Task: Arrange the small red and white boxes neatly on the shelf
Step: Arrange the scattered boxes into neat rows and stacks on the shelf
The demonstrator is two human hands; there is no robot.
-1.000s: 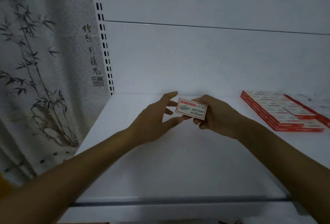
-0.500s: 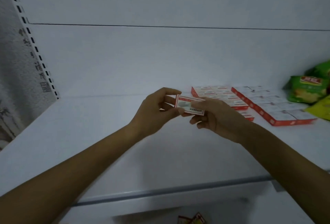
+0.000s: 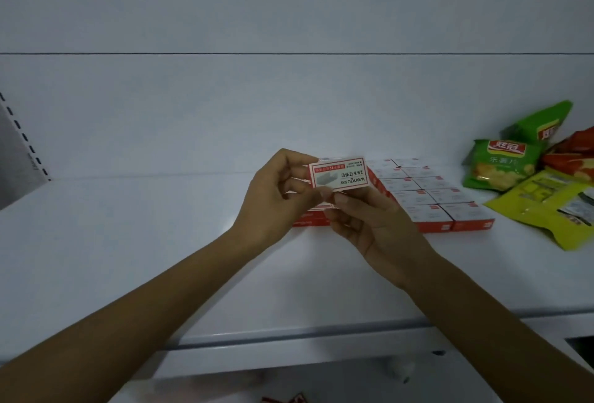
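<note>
A small red and white box (image 3: 339, 174) is held up above the white shelf (image 3: 128, 242), its printed face turned toward me and upside down. My left hand (image 3: 279, 197) pinches its left edge with curled fingers. My right hand (image 3: 363, 219) pinches its lower edge from below with the thumb on the front. Behind my hands, several more red and white boxes (image 3: 427, 193) lie flat in neat rows on the shelf. Part of that group is hidden by my hands.
Green snack bags (image 3: 501, 168) and a yellow-green packet (image 3: 553, 209) lie at the right end of the shelf, next to the box rows. The shelf's front rail (image 3: 289, 338) runs below my arms. A slotted upright (image 3: 25, 142) stands far left.
The view has swung right, bringing the box rows and snack bags into sight. Both hands have kept hold of the box and carried it over the rows, face tilted more toward me.
</note>
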